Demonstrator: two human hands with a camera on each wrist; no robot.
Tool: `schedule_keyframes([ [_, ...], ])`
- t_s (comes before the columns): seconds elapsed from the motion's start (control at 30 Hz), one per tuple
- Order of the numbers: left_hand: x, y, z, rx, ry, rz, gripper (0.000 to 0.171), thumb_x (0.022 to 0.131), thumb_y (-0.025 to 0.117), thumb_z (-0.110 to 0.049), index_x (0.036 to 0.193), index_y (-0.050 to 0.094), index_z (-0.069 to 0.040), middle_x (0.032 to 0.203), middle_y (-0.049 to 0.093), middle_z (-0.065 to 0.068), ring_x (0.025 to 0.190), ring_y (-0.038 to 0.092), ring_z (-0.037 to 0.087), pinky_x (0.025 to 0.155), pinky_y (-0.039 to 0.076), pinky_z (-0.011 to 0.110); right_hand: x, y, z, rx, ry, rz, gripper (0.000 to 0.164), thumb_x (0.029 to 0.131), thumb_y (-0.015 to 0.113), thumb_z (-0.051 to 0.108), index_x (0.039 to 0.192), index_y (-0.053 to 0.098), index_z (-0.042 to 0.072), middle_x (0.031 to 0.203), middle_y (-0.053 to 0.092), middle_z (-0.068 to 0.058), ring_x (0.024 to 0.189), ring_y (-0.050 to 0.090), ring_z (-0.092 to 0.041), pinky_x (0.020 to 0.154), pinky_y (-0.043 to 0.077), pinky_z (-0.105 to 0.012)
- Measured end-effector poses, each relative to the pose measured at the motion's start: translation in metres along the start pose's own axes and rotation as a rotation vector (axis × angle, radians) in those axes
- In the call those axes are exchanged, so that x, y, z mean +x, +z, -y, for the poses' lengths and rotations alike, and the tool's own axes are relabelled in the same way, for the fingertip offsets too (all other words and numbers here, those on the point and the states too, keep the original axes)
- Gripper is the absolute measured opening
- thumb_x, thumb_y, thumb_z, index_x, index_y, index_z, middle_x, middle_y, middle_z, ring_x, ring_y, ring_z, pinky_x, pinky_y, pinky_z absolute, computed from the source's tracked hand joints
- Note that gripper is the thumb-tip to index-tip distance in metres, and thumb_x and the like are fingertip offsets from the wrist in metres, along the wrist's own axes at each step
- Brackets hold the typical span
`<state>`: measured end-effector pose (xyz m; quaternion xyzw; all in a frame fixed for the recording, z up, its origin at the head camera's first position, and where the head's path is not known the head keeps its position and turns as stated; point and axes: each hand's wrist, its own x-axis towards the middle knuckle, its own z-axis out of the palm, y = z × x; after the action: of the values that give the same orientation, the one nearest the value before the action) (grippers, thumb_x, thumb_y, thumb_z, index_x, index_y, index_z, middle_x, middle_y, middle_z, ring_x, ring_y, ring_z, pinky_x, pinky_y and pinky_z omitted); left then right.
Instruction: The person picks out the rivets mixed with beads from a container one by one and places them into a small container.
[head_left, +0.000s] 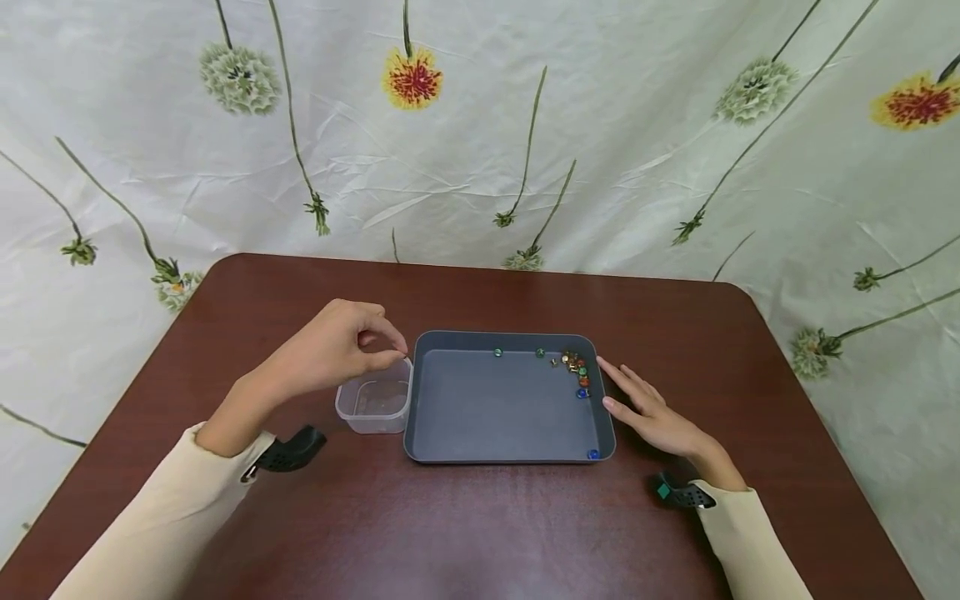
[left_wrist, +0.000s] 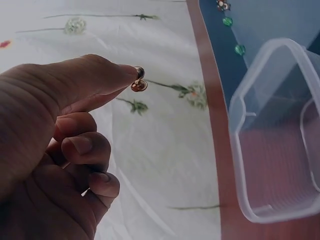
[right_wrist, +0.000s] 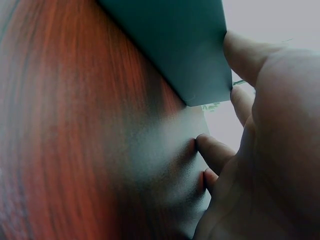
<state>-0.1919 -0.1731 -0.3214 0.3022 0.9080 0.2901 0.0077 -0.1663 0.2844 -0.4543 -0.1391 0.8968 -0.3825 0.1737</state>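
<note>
My left hand [head_left: 337,346] is over the clear plastic container [head_left: 372,423], left of the grey tray [head_left: 487,458]. Thumb and forefinger pinch a small shiny gold bead [left_wrist: 139,86], which shows at the fingertips in the left wrist view; the other fingers are curled in. The container's visible floor shows no beads. My right hand [head_left: 660,421] lies at the tray's right side, its fingers stretched out and fingertips at the rim. In the right wrist view, thumb and forefinger touch the tray wall [right_wrist: 175,45], while other fingertips rest on the table.
Inside the tray, gold, red, green and blue beads [head_left: 573,364] cluster at the far right corner. A green bead [head_left: 498,352] lies along the far wall and a blue bead [head_left: 593,454] at the near right corner. A floral cloth [head_left: 450,150] hangs behind the brown table [head_left: 480,533].
</note>
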Motion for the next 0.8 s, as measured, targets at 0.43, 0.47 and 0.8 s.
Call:
schedule_keyframes([
  [0.43,-0.022,0.007,0.024,-0.016,-0.052,-0.036,0.007,0.082,0.082,-0.010,0.086,0.080,-0.016,0.064,0.038,-0.008,0.061,0.036,0.006,0.057,0.033,0.023,-0.001,0.000,0.001,0.008,0.004,-0.003,0.064,0.106,0.047,0.037,0.162,0.015,0.033,0.168,0.006,-0.016,0.152,-0.007,-0.046,0.102,0.001,-0.084],
  [0.47,-0.023,0.008,0.026,-0.015,-0.058,-0.036,0.007,0.082,0.082,-0.010,0.086,0.080,-0.015,0.064,0.037,-0.008,0.061,0.036,0.006,0.057,0.032,0.024,-0.001,0.000,0.001,0.008,0.004,-0.003,0.064,0.106,0.047,0.037,0.162,0.015,0.033,0.168,0.006,-0.016,0.152,-0.007,-0.046,0.102,0.002,-0.084],
  [0.8,-0.030,0.017,0.037,-0.030,-0.082,-0.025,0.005,0.082,0.082,-0.009,0.086,0.080,-0.011,0.064,0.039,-0.006,0.062,0.037,0.006,0.057,0.032,0.023,0.000,0.001,0.000,-0.001,-0.012,-0.007,0.064,0.106,0.047,0.036,0.162,0.016,0.031,0.168,0.007,-0.016,0.152,-0.006,-0.047,0.102,0.001,-0.083],
])
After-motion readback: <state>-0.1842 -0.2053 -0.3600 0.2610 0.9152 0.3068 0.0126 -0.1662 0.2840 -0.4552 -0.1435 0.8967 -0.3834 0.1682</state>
